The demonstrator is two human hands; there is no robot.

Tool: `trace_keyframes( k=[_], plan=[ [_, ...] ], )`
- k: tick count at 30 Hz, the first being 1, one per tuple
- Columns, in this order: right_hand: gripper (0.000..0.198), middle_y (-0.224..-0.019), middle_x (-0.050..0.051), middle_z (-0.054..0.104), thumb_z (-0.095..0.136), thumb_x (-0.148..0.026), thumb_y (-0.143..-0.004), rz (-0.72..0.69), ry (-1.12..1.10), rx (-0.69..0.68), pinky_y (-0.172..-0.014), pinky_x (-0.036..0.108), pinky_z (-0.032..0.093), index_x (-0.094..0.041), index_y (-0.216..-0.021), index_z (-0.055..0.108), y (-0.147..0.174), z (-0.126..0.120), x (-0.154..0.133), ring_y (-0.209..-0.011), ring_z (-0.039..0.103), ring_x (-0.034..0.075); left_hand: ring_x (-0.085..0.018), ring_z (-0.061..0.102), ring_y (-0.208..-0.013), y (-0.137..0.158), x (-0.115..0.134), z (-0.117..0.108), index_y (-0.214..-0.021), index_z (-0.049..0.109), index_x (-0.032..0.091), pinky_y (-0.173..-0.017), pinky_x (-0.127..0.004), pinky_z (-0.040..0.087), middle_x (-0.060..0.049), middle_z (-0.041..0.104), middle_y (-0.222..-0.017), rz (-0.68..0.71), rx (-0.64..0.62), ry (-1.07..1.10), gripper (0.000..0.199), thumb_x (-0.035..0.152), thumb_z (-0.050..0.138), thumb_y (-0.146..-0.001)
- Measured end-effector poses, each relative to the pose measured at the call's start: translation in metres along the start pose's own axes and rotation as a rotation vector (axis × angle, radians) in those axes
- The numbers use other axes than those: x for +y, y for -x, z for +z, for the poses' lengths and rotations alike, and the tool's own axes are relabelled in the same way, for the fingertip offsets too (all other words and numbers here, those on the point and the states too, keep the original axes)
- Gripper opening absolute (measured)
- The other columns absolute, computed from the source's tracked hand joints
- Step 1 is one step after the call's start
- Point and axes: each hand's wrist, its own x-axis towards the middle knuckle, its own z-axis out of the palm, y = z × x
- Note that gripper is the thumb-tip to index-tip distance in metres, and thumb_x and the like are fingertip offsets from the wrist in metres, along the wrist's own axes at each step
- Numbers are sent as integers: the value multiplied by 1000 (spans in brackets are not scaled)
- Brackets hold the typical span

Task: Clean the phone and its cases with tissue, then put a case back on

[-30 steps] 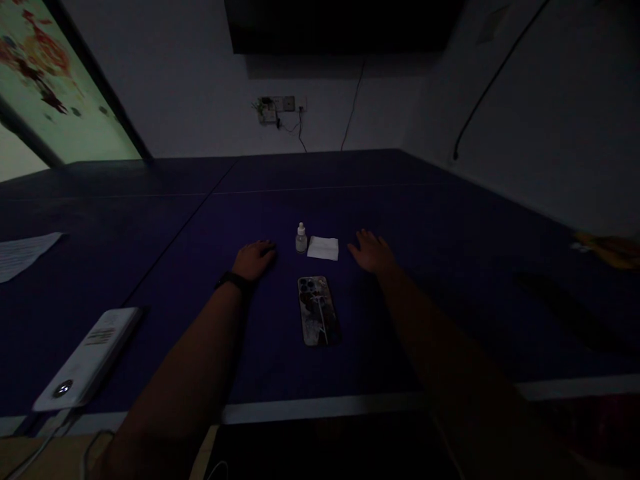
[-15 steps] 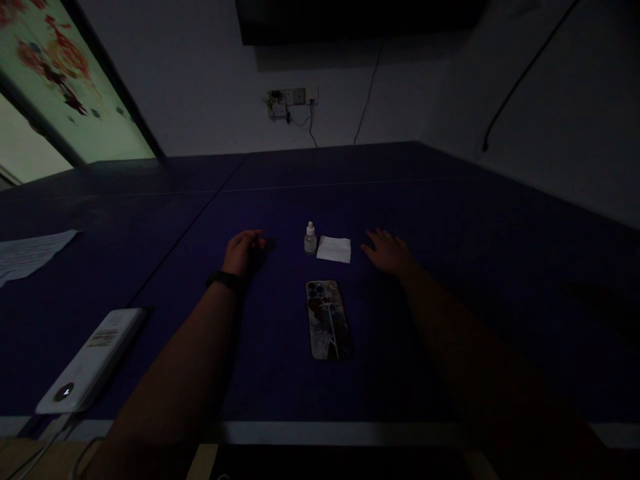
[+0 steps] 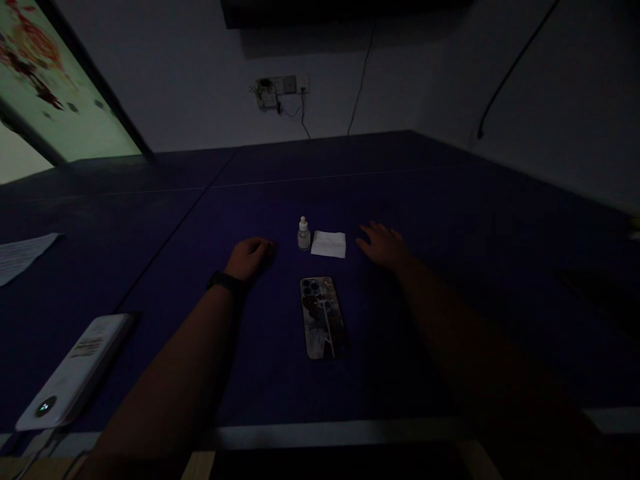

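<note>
On the dark blue tabletop, a small clear dropper bottle (image 3: 303, 239) with a white cap stands upright. Just right of it lies a folded white tissue or cloth (image 3: 329, 245). Nearer to me, a phone (image 3: 323, 319) in a patterned case rests with its camera side up. My left hand (image 3: 247, 258), a dark band at its wrist, lies on the table left of the bottle, fingers curled in and nothing visible in them. Right of the white tissue, my right hand (image 3: 384, 245) rests palm down with its fingers spread, apart from the tissue and holding nothing.
A white power bank (image 3: 75, 373) with a cable lies at the near left. Paper sheets (image 3: 25, 257) are at the far left. Wall sockets with wires (image 3: 280, 90) sit behind the table (image 3: 280, 400), beneath a dark screen (image 3: 345, 10). The room is dim.
The view has shifted slightly, so most things appear a little left. My left hand has turned and curled its fingers in more. My right hand stays spread; the bottle, tissue and phone stay put.
</note>
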Motion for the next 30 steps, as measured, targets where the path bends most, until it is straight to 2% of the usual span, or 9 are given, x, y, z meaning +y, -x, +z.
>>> trace_keyframes(
  k=[4,7,11,14,17,20,23,26,30],
  plan=[
    [61,-162,15,40,35,-49,-102,-1,-8,28,-122,54,23,-19,-153,45,4,-1,-3,-151,33,33,-26,68,-89,3,6,2,-95,76,20,-83,-35,49,-10,77,-95,73,8,-196,37,44,48,-92],
    [59,-159,16,44,38,-47,-101,13,-23,69,-119,52,28,-17,-151,47,8,-7,-8,-147,40,33,-29,67,-94,6,13,8,-95,77,21,-89,-37,49,-12,77,-98,140,-17,-301,36,43,48,-93],
    [55,-151,20,52,32,-38,-101,57,-28,169,-111,50,38,-12,-147,49,19,-29,-24,-136,50,35,-27,67,-99,9,17,16,-99,76,23,-93,-36,49,-10,77,-104,205,-59,-373,35,40,45,-95],
    [48,-134,21,63,30,-36,-101,37,-15,195,-104,48,42,-12,-131,59,38,-51,-50,-126,57,36,-27,67,-100,9,17,18,-102,76,22,-92,-36,49,-11,77,-107,220,-69,-400,37,39,43,-97],
    [48,-108,19,73,36,-49,-101,-34,-10,133,-88,44,50,-16,-114,67,70,-66,-89,-101,69,34,-27,68,-98,9,16,18,-103,75,21,-90,-37,50,-12,77,-105,228,-76,-414,39,38,41,-98],
    [63,-93,18,74,41,-71,-94,-118,-9,45,-78,43,52,-17,-109,68,103,-68,-127,-88,72,34,-27,69,-96,9,17,18,-100,75,22,-87,-36,50,-11,77,-101,239,-83,-425,38,39,41,-98],
    [74,-100,22,73,49,-80,-87,-146,-7,-128,-74,43,54,-14,-117,65,125,-62,-151,-90,72,36,-26,69,-96,10,18,19,-100,75,23,-86,-36,50,-11,77,-103,249,-90,-428,36,39,42,-98],
    [73,-113,24,70,62,-74,-83,-156,21,-186,-75,43,55,-14,-124,61,131,-56,-159,-97,71,36,-27,70,-98,11,19,19,-101,75,23,-87,-36,50,-11,77,-107,254,-91,-424,36,39,42,-97],
    [57,-114,26,68,56,-60,-92,-141,45,-186,-72,41,56,-11,-122,61,129,-54,-161,-95,72,35,-26,70,-98,11,19,20,-100,74,24,-87,-36,51,-10,77,-107,253,-91,-420,35,39,43,-96]
  ],
)
